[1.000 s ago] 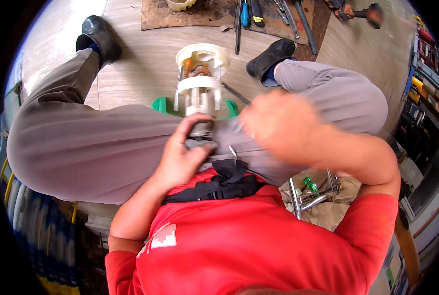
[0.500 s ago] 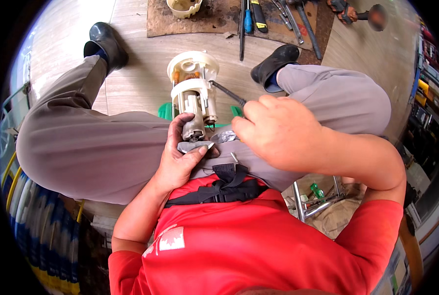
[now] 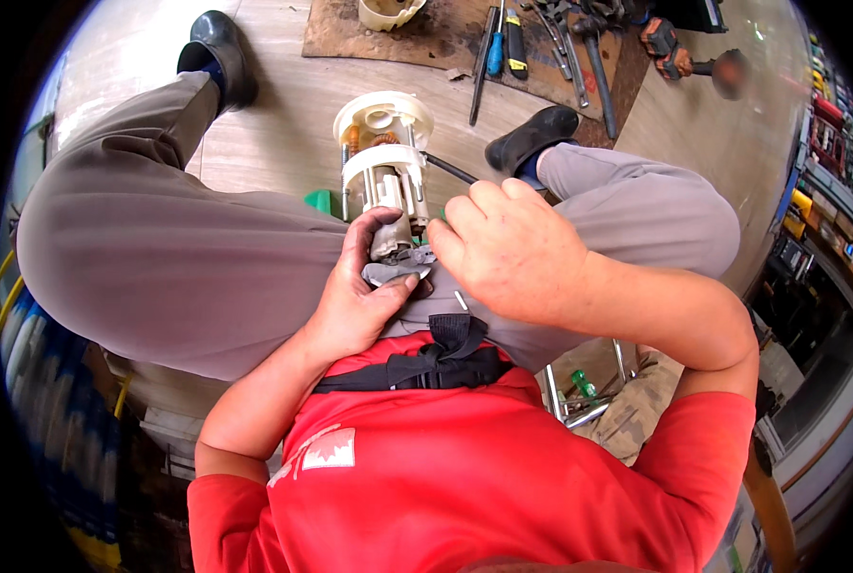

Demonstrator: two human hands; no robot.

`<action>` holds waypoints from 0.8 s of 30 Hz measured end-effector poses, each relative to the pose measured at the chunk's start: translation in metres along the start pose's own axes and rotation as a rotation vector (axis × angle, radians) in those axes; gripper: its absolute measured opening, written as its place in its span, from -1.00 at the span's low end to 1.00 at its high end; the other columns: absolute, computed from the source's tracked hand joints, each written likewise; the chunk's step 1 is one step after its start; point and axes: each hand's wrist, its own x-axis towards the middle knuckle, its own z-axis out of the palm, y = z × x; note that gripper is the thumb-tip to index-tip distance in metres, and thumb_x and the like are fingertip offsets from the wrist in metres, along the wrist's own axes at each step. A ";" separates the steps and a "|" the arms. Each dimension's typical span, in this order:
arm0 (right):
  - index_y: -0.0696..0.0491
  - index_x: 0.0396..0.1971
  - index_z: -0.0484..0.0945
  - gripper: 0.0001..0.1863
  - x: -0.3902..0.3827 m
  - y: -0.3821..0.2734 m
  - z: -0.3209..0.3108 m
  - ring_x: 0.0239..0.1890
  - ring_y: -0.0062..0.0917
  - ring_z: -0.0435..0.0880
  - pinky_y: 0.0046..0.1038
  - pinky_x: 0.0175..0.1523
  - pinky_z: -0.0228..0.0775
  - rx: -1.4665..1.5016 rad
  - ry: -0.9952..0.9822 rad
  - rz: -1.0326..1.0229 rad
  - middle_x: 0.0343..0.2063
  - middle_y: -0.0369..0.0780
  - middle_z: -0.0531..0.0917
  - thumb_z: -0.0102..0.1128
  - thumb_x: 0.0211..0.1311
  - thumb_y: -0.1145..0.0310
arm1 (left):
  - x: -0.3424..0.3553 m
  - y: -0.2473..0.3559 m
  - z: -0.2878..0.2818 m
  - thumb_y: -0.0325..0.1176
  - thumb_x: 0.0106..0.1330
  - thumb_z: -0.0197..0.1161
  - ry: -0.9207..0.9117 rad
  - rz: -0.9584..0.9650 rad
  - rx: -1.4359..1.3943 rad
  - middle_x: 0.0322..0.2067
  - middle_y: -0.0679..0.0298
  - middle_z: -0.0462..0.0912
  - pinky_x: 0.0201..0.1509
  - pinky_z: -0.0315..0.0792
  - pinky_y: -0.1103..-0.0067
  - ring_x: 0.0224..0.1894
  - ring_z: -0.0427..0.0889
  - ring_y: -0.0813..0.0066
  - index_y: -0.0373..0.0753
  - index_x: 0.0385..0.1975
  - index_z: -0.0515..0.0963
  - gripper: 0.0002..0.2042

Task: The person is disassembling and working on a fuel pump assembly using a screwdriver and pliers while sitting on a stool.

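My left hand [image 3: 355,306] is wrapped around the lower end of a cream plastic, cylindrical pump assembly [image 3: 383,162], which has metal rods, orange inner parts and a round top flange. A grey, crumpled flat piece [image 3: 383,274] sits under my left thumb at that end. Just right of it, my right hand [image 3: 507,250] has its fingers curled in a pinch at the assembly's lower end; what lies between them is hidden. A dark rod [image 3: 445,167] runs from beside the assembly behind my right hand, and a green object [image 3: 317,201] shows behind the assembly.
Cardboard [image 3: 350,38] ahead carries a cream cup [image 3: 388,14], screwdrivers [image 3: 494,53], a cutter [image 3: 516,48] and metal tools. An orange-black power tool [image 3: 670,59] lies right of it. My bent legs flank the work. Shelving [image 3: 827,181] stands at the right, a chrome frame [image 3: 555,396] below.
My right hand has moved left, closer to the assembly's lower end. The assembly has turned slightly in my left hand, and the view has shifted a little.
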 end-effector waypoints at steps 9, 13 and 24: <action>0.09 -0.31 0.58 -0.72 0.004 0.001 0.001 -0.36 -0.48 0.44 -0.44 -0.31 0.21 -0.016 -0.026 -0.035 -0.49 -0.31 0.43 0.12 0.00 0.26 | 0.003 -0.007 -0.001 -0.66 0.16 0.22 0.028 0.034 0.081 0.11 0.18 0.36 0.13 0.45 0.53 0.11 0.45 0.46 -0.28 0.27 0.18 -0.37; 0.07 -0.54 0.59 -0.82 0.003 -0.002 0.007 -0.41 -0.46 0.46 -0.42 -0.40 0.18 -0.058 0.043 -0.081 -0.56 -0.30 0.48 0.16 -0.04 0.26 | 0.002 -0.012 -0.001 -0.63 0.12 0.26 0.031 0.104 0.216 0.11 0.16 0.39 0.25 0.33 0.49 0.19 0.40 0.40 -0.26 0.26 0.22 -0.36; 0.09 -0.48 0.60 -0.82 0.008 -0.004 0.014 -0.42 -0.43 0.54 -0.42 -0.41 0.35 -0.025 -0.091 -0.056 -0.55 -0.28 0.50 0.18 -0.03 0.29 | 0.004 -0.018 0.004 -0.60 0.11 0.29 0.063 0.052 0.339 0.06 0.12 0.46 0.23 0.33 0.46 0.12 0.48 0.36 -0.21 0.18 0.27 -0.41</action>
